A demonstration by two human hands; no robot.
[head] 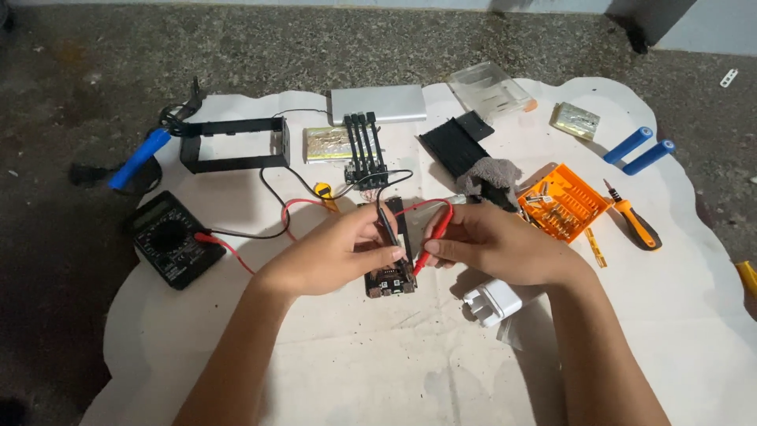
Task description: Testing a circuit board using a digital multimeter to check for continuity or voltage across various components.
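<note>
Evidently probing is under way: the left hand [335,251] pinches the black probe [392,234], the right hand [493,243] pinches the red probe [430,241], both tips on the small circuit board [389,278] lying on the white sheet [378,355]; steady contact seems needed while the multimeter [172,238] is read

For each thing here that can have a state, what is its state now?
left hand: grips the black probe, tip on the circuit board
right hand: grips the red probe, tip at the board
multimeter: lying flat, leads plugged in
orange bit case: open
screwdriver: lying unused
</note>
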